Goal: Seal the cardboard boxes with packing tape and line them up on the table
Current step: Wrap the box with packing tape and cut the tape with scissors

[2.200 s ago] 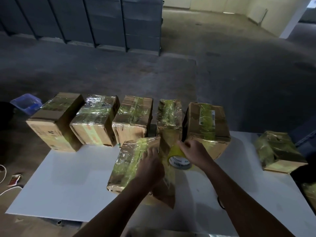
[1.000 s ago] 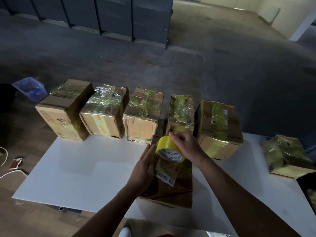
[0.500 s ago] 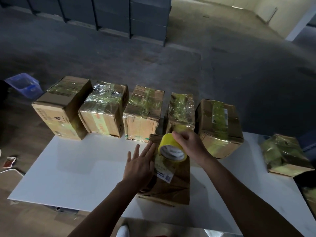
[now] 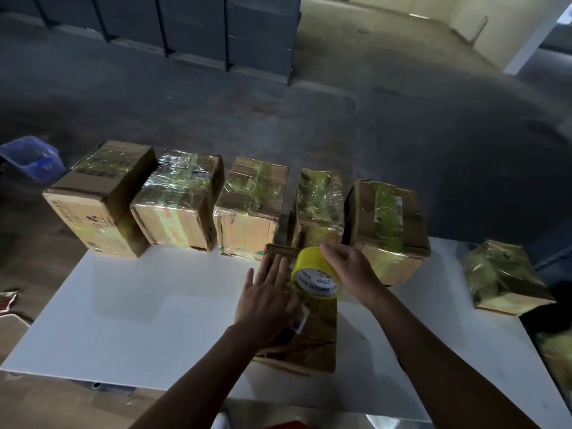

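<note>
A brown cardboard box (image 4: pixel 312 339) lies in front of me on the white table (image 4: pixel 148 311). My left hand (image 4: pixel 266 300) presses flat on its top with straight fingers. My right hand (image 4: pixel 351 270) grips a yellow roll of packing tape (image 4: pixel 315 275) over the box's far end, and a stretch of tape runs from the roll down onto the box. Several taped boxes stand in a row along the table's far edge, from the leftmost box (image 4: pixel 99 199) to the rightmost box (image 4: pixel 388 230).
Another taped box (image 4: pixel 504 277) sits apart at the table's right side. A blue plastic bin (image 4: pixel 29 157) stands on the floor at the left. Dark stacked crates (image 4: pixel 192 29) line the far wall. Bare table surface spreads to the left of my hands.
The box was turned to lie lengthwise before me. My left hand went from beside the roll to lying flat on the box top. The right hand keeps the roll at the far end.
</note>
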`<state>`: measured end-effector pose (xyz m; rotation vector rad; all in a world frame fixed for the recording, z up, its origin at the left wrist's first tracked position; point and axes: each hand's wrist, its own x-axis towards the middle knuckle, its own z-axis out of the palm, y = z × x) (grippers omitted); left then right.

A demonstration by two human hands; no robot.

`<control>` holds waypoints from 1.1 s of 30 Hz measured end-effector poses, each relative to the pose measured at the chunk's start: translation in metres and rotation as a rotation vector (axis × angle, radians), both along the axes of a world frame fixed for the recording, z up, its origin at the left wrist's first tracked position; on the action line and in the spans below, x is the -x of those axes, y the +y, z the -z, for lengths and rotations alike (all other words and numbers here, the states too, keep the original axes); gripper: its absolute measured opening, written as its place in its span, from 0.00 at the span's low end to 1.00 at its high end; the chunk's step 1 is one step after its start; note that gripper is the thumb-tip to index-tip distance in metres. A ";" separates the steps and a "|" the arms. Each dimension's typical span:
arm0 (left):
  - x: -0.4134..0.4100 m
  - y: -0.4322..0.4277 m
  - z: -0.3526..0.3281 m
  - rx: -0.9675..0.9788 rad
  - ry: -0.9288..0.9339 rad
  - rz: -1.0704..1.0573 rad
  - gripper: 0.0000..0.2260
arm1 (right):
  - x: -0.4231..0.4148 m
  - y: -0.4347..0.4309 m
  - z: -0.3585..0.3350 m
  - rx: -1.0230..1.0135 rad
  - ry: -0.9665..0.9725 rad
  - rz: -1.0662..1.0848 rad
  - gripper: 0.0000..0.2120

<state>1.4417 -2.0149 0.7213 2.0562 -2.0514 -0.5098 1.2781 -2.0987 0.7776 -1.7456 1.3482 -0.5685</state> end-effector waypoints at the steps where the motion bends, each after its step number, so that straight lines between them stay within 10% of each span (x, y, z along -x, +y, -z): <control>1: -0.001 0.000 0.002 0.002 0.000 -0.002 0.32 | 0.001 0.002 0.002 -0.016 -0.043 0.006 0.33; 9: -0.004 -0.001 0.009 -0.014 -0.058 0.012 0.42 | -0.035 -0.004 -0.031 0.200 0.106 -0.059 0.24; 26: 0.014 -0.006 -0.007 0.025 -0.163 0.031 0.31 | 0.016 -0.014 -0.013 0.208 0.399 -0.097 0.24; 33: 0.027 -0.003 0.007 0.055 -0.149 0.161 0.36 | 0.044 -0.005 -0.002 0.098 0.105 -0.048 0.24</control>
